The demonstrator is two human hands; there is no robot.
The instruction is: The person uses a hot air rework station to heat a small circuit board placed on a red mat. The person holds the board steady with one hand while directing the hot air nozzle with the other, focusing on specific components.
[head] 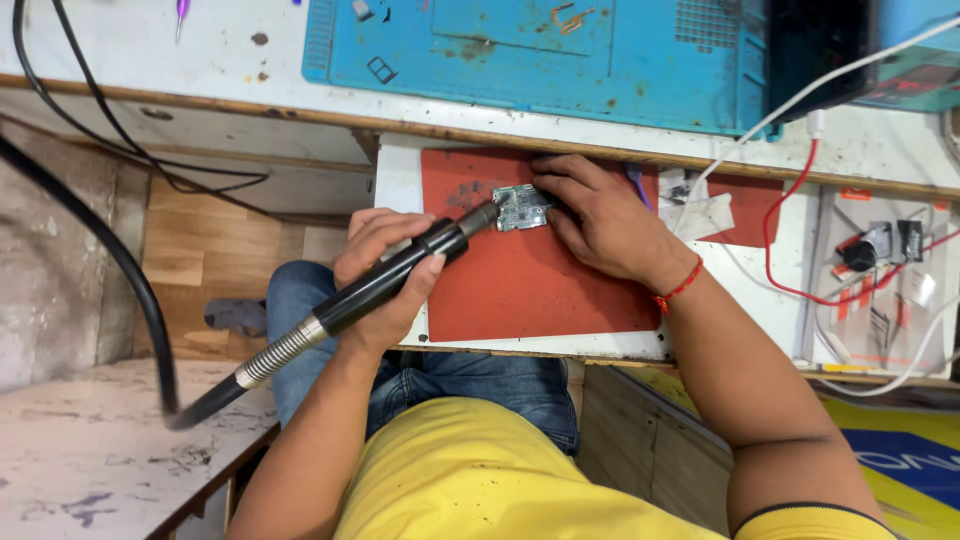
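Head view: left hand (385,275) clenched round black hot-air handpiece (400,272), nozzle at small circuit board (521,207). Right hand (600,220) pins board on red mat (530,280) atop table (400,180). Risk: fingers close to nozzle, could burn; loose grip lets board shift.

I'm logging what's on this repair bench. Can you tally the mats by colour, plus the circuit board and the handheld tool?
Red mats: 2, the large red mat under the work and a smaller red mat to its right
Blue mat: 1, the blue mat on the bench top
Circuit board: 1, circuit board pinned by the right hand
Handheld tool: 1, black hot-air handpiece in the left hand
Total: 5
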